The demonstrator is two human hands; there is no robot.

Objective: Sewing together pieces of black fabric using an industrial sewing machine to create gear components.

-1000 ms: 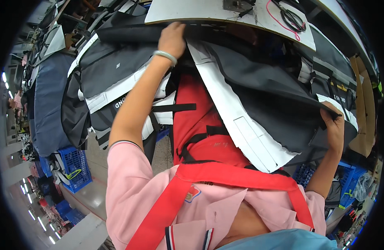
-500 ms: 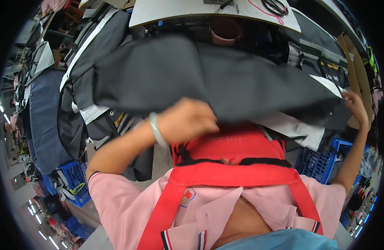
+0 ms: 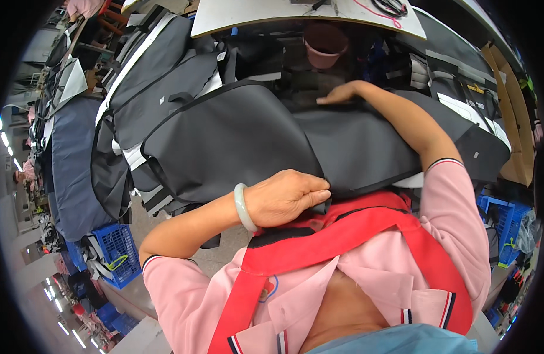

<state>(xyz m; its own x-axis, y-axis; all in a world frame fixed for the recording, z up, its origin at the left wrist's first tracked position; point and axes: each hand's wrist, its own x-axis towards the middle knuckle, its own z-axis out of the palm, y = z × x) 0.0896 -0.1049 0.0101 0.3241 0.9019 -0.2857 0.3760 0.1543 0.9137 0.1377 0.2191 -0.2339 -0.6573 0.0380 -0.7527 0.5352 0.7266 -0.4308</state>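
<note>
L hand [image 3: 288, 197] pinches blk fabric [image 3: 230, 144] at near edge; R hand [image 3: 341, 94] far side, grip unclear.

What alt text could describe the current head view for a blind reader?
A person's left hand holds the near edge of large black fabric spread out in front, while the right hand, slightly blurred, extends by its far edge. Beyond are a white table and a pink bucket.

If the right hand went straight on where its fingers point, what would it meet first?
The right hand would probably meet the black fabric, near its far edge, but depth there is unclear.
</note>
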